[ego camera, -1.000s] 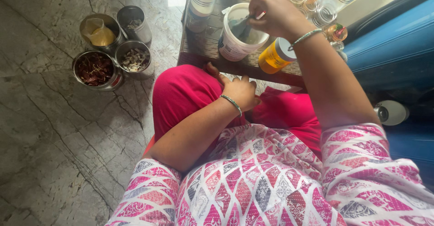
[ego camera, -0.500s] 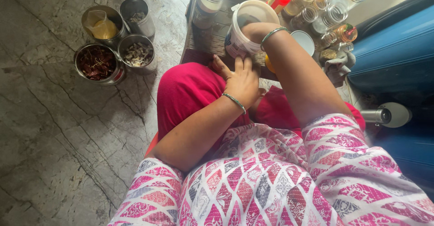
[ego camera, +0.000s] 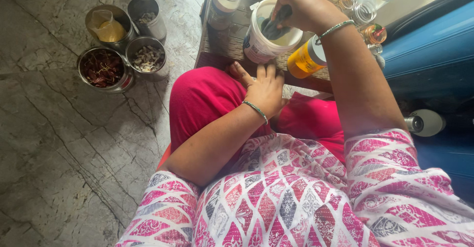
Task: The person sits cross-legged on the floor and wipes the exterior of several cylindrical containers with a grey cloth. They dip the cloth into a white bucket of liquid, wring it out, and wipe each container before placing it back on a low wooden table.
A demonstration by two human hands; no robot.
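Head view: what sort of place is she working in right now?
Probably a home kitchen corner. The person sits by a low wooden table crowded with glass jars, four steel tins of dried spices stand on the stone floor, and the right hand works a spoon in a white tub.

1. You are working in soft, even daylight; the whole view is bright enough to read without strain.
2. The strongest light falls from the top of the view, where a pale overexposed patch lies on the stone floor (ego camera: 59, 143) beside the wooden table (ego camera: 222, 44).
3. Your arms throw only faint, soft-edged shadows onto your lap; the table's near edge is darker.
4. The glass jars (ego camera: 360, 5) at the top right catch small glints, and the steel tins (ego camera: 123, 44) show mild sheen on their rims.
5. Focus is fairly sharp at the centre; your right hand (ego camera: 301, 7) looks slightly soft.
6. The wide lens bends the edges, stretching your patterned sleeves at the bottom.
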